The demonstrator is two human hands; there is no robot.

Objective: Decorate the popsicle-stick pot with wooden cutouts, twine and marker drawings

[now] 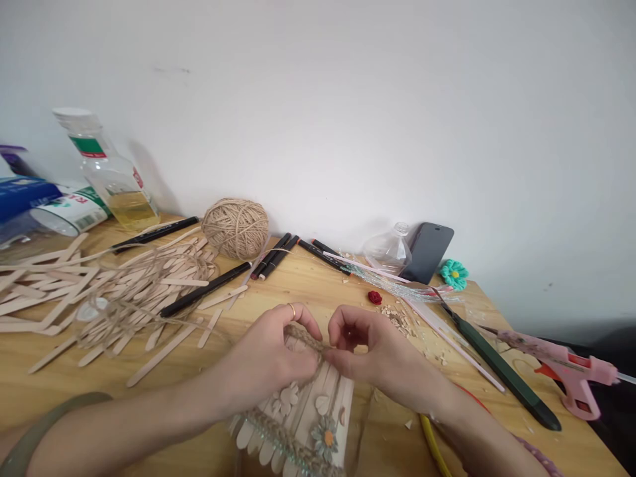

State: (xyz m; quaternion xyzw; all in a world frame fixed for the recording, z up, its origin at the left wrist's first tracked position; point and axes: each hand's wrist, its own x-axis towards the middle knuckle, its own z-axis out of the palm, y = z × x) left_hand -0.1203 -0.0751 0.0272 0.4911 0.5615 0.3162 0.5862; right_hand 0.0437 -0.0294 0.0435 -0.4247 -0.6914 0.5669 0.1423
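Note:
My left hand (283, 351), with a ring on one finger, is closed on a braided twine cord (305, 336) that curves over a panel of wooden craft sticks (342, 397). My right hand (365, 344) pinches at the braid's right end, thumb and forefinger together. On the panel are a grey flower with an orange centre (325, 437), pale wooden petals (322, 405), and a second braid with glittery trim (278, 437) across the lower edge. My left hand and forearm cover part of the panel.
Loose craft sticks (54, 291) and tangled twine lie left, near a twine ball (236, 228) and black markers (206, 289). A bottle (119, 179) stands at the back left. Rightward are a phone (428, 253), a green-handled tool (507, 374), a pink glue gun (561, 364) and wood scraps (400, 323).

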